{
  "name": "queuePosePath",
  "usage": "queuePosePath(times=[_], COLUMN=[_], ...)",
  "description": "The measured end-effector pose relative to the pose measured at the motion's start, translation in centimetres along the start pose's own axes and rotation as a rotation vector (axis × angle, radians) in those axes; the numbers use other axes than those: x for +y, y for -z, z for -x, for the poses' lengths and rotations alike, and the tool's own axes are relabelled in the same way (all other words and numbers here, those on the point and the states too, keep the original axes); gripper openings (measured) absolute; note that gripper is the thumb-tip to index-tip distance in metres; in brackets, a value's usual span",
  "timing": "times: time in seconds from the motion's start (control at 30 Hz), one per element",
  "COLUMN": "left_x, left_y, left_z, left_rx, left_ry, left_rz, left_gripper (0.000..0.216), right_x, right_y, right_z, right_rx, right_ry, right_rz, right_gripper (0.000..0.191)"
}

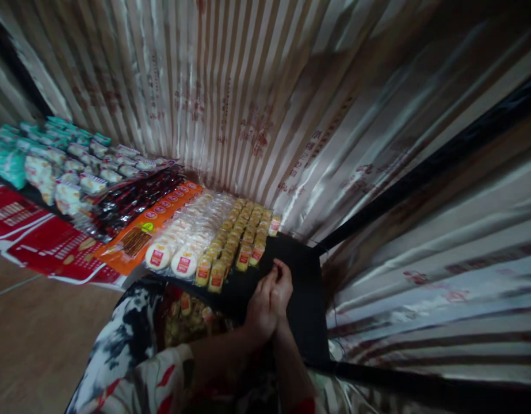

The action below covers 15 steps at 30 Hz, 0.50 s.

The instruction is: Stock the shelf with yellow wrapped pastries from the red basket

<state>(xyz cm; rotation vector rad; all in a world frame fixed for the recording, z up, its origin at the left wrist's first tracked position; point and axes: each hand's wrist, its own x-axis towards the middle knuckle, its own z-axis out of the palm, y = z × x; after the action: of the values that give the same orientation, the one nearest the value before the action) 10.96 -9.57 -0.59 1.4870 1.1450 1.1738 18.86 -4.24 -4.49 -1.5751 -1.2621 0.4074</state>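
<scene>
My left hand (262,306) and my right hand (283,287) are pressed together over the bare right part of a black shelf (306,299). Their fingers are closed, and whatever may lie between them is hidden. Just left of them stand rows of small yellow wrapped snack packs (244,253) with red labels. One more yellow pack (274,225) stands at the back end of a row. Below the shelf edge, beside my left forearm, a bag of similar yellow packs (187,322) is partly covered.
Further left come round white packaged crackers (183,261), an orange snack bag (133,241), dark shiny packets (131,201), white patterned packs (92,183) and teal packs (8,161). A striped curtain (230,86) hangs behind; a black post (420,172) slants up at right.
</scene>
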Motion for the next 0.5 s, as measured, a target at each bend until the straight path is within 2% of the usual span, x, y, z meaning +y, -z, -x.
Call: queuePosePath(times=[0.07, 0.2, 0.3, 0.33, 0.4, 0.5], left_x=[0.0, -1.8, -4.1, -4.8, -6.0, -7.2], left_y=[2.2, 6.7, 9.3, 9.9, 10.7, 11.2], left_z=[3.4, 10.4, 14.1, 14.6, 14.6, 12.6], left_rx=[-0.059, -0.16, -0.221, -0.241, -0.198, -0.091], left_ry=[-0.056, -0.017, 0.083, 0.119, 0.231, 0.458], left_rz=[-0.037, -0.117, -0.169, -0.176, -0.204, -0.301], left_gripper=[0.045, 0.046, 0.044, 0.042, 0.04, 0.04], right_x=[-1.4, -2.5, -1.5, -1.1, -0.2, 0.6], right_y=[0.4, 0.8, 0.5, 0.3, -0.4, -1.5], right_z=[3.2, 10.6, 15.4, 16.6, 18.2, 18.9], right_rx=[-0.002, -0.183, -0.381, -0.452, -0.525, -0.599], right_ry=[0.051, 0.266, 0.228, 0.176, 0.064, -0.066], right_rz=[0.042, 0.047, 0.086, 0.123, 0.234, 0.367], right_gripper=[0.03, 0.029, 0.033, 0.035, 0.042, 0.044])
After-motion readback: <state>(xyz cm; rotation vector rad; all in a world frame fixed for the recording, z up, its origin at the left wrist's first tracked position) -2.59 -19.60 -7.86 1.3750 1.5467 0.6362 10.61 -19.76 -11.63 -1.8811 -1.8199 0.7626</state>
